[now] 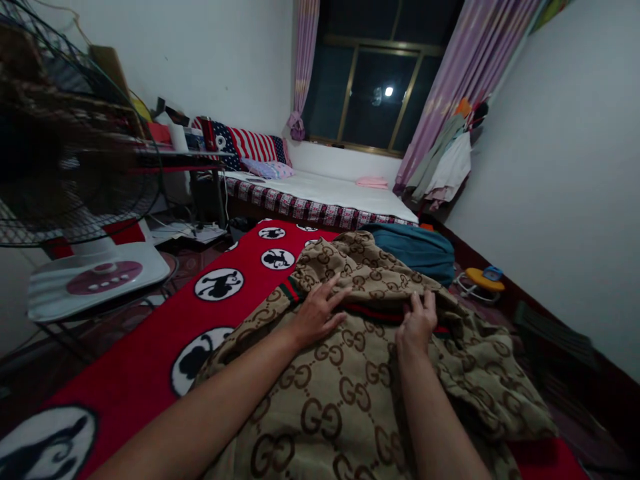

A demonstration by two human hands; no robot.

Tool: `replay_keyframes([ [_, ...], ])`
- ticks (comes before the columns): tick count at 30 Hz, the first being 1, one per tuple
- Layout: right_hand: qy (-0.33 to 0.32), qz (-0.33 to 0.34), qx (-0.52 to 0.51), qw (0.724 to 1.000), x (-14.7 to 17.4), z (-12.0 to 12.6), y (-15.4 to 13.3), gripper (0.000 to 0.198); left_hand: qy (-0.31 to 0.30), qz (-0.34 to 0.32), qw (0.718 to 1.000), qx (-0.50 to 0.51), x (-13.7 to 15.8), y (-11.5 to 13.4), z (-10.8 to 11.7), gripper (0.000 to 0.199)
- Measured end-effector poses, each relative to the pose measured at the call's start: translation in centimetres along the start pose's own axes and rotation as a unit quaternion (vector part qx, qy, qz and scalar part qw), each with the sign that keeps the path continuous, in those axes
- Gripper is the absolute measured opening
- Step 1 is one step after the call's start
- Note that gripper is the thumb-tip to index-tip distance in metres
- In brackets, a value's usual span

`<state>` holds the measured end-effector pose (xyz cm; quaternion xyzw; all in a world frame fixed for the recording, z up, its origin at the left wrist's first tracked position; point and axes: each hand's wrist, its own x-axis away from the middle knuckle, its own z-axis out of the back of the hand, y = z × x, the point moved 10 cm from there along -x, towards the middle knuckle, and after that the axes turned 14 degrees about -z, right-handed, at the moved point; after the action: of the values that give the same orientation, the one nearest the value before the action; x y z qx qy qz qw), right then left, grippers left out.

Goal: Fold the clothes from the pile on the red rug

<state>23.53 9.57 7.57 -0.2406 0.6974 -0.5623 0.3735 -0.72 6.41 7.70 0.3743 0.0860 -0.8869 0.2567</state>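
Observation:
A tan cloth [345, 390] with a brown interlocking-letter print and a green-and-red striped band lies spread out and rumpled before me. It looks like a garment, though its exact kind is unclear. My left hand [320, 315] rests open on it, fingers spread near the band at the left. At the right, my right hand [418, 323] has its fingers bent at the folded edge and appears to pinch the fabric. Under the cloth is a red blanket [165, 327] with white circles and black cartoon figures.
Beyond the cloth lies a teal bundle [413, 250]. A fan [75, 140] stands close on the left, by a cluttered table [185, 155]. At the back is a bed [320, 190] under a window. A yellow stool [484, 280] and hanging clothes [450, 167] are on the right.

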Motion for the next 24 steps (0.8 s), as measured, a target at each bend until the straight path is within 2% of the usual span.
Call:
replay_keyframes([
  [2, -0.041, 0.020, -0.008, 0.999, 1.5, -1.4, -2.9, 0.064, 0.124, -0.023, 0.992, -0.016, -0.5, 1.8, 3.7, 0.057],
  [4, -0.160, 0.050, 0.023, 0.986, 5.0, -5.2, -5.0, 0.058, 0.203, -0.095, 0.974, -0.026, -0.9, 5.3, 6.8, 0.056],
  [5, -0.222, 0.051, 0.042, 0.973, 7.3, -7.2, -5.2, 0.054, 0.211, -0.146, 0.966, -0.020, -1.3, 7.3, 7.8, 0.055],
  [6, -0.251, 0.048, 0.052, 0.965, 9.4, -8.6, -5.1, 0.050, 0.203, -0.196, 0.959, -0.006, -1.6, 9.2, 8.4, 0.053],
  [8, -0.239, 0.039, 0.056, 0.969, 12.4, -9.8, -4.1, 0.037, 0.150, -0.249, 0.956, 0.048, -2.5, 11.5, 8.6, 0.049],
  [9, -0.228, 0.034, 0.060, 0.971, 13.5, -10.3, -3.4, 0.035, 0.114, -0.240, 0.961, 0.079, -3.0, 11.5, 8.1, 0.047],
  [11, -0.243, 0.027, 0.076, 0.967, 14.6, -11.5, -2.0, 0.036, 0.043, -0.161, 0.978, 0.128, -3.8, 9.4, 6.4, 0.045],
  [13, -0.296, 0.022, 0.093, 0.950, 14.6, -12.8, -0.9, 0.032, -0.014, -0.047, 0.988, 0.144, -3.5, 5.3, 3.9, 0.044],
  [15, -0.340, 0.008, 0.100, 0.935, 13.2, -13.3, -0.1, 0.025, -0.059, 0.046, 0.989, 0.124, -2.2, 1.1, 1.5, 0.044],
  [16, -0.330, -0.005, 0.101, 0.938, 11.7, -12.7, 0.2, 0.024, -0.082, 0.078, 0.988, 0.104, -1.4, -0.8, 0.5, 0.042],
  [17, -0.295, -0.014, 0.104, 0.950, 9.9, -11.6, 0.5, 0.024, -0.103, 0.103, 0.986, 0.077, -0.5, -2.4, -0.3, 0.040],
  [19, -0.174, 0.002, 0.124, 0.977, 6.3, -8.1, 0.3, 0.026, -0.130, 0.135, 0.982, 0.010, 0.9, -4.7, -0.9, 0.039],
  [21, -0.062, 0.051, 0.174, 0.981, 4.1, -4.8, -0.3, 0.027, -0.132, 0.152, 0.978, -0.057, 1.7, -6.1, -0.1, 0.035],
  [22, -0.038, 0.071, 0.205, 0.975, 3.6, -3.9, -0.5, 0.027, -0.124, 0.166, 0.974, -0.087, 2.0, -6.7, 0.7, 0.032],
  [24, -0.042, 0.076, 0.265, 0.960, 3.2, -3.5, 0.0, 0.025, -0.098, 0.206, 0.963, -0.140, 2.6, -8.1, 2.7, 0.026],
])
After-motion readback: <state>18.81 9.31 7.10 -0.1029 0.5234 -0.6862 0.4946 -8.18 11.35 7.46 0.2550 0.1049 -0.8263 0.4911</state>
